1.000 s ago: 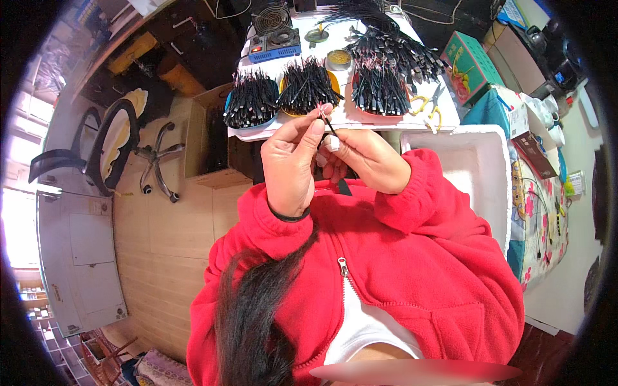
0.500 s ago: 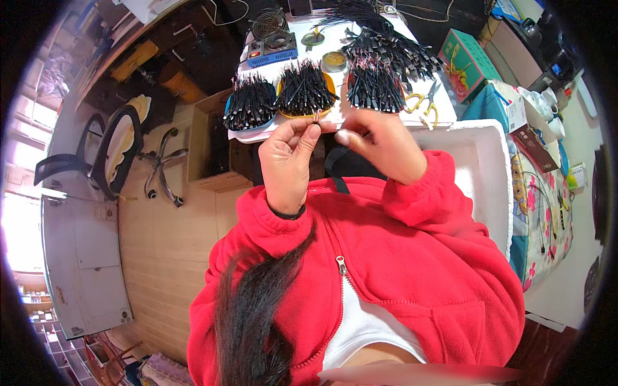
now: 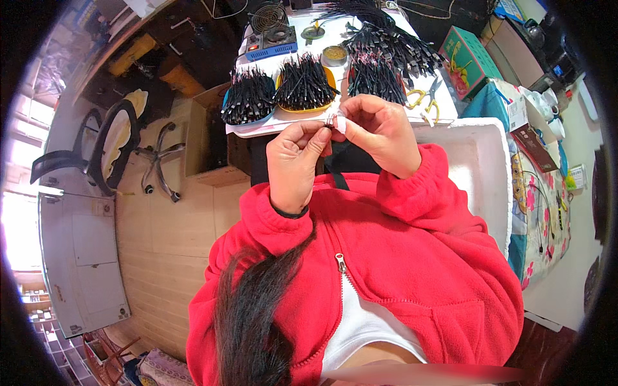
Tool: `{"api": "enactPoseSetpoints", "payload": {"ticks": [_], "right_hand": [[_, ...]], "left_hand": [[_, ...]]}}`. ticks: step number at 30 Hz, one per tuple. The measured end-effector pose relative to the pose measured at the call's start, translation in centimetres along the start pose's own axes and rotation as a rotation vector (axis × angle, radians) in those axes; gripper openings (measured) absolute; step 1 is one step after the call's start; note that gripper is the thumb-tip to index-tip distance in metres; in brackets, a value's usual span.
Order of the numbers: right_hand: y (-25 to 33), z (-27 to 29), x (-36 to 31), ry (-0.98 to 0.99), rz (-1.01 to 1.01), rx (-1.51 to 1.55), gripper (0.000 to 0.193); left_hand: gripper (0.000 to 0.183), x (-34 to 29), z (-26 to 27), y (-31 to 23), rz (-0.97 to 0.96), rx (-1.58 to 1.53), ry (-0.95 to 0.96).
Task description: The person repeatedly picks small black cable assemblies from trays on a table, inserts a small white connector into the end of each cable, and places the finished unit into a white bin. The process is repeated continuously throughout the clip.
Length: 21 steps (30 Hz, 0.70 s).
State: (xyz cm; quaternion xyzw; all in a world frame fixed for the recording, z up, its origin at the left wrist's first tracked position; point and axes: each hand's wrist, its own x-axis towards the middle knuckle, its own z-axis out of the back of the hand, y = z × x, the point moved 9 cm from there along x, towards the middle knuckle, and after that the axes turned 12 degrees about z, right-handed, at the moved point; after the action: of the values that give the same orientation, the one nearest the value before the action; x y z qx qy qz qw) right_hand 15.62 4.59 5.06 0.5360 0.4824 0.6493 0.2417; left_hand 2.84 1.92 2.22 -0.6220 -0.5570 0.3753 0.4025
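Observation:
My left hand (image 3: 297, 156) pinches the thin wire ends of a small lead (image 3: 329, 121) between thumb and forefinger, just in front of the table edge. My right hand (image 3: 380, 132) meets it there, its thumb and fingertips closed at the same wire ends; a white wrap covers one fingertip. Most of the lead is hidden behind my fingers. Just beyond my hands, short black cables stand bunched in a blue tray (image 3: 248, 96), a yellow tray (image 3: 305, 83) and a third bunch (image 3: 376, 80) partly behind my right hand.
Yellow-handled scissors (image 3: 423, 106) lie at the table's right. A round tin (image 3: 334, 55), a blue heating unit (image 3: 271, 45) and a pile of black cables (image 3: 396, 51) sit farther back. A white foam box (image 3: 479, 148) stands at right, a cardboard box (image 3: 215, 141) at left.
My right hand has come in from the right, its fingers now closing at the wire ends beside my left fingertips. My left hand has shifted slightly right, still pinching.

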Motion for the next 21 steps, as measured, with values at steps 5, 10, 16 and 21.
{"api": "enactPoseSetpoints", "payload": {"ticks": [5,10,16,21], "right_hand": [[-1.8,-0.6,-0.6,-0.045,-0.121,0.393,0.014],[-2.1,-1.4,-0.8,0.0,-0.13,0.537,0.014],[-3.1,-0.9,-1.6,0.198,-0.296,0.515,0.013],[-5.1,-0.3,-1.6,0.187,-0.339,0.479,0.016]], "left_hand": [[0.017,0.1,-0.4,0.8,0.069,-0.177,0.107],[0.017,-0.1,-0.8,1.9,0.212,-0.206,0.2],[0.012,0.0,-1.3,3.2,0.325,-0.064,0.231],[0.018,0.5,-0.7,3.2,0.238,0.221,0.193]]}}
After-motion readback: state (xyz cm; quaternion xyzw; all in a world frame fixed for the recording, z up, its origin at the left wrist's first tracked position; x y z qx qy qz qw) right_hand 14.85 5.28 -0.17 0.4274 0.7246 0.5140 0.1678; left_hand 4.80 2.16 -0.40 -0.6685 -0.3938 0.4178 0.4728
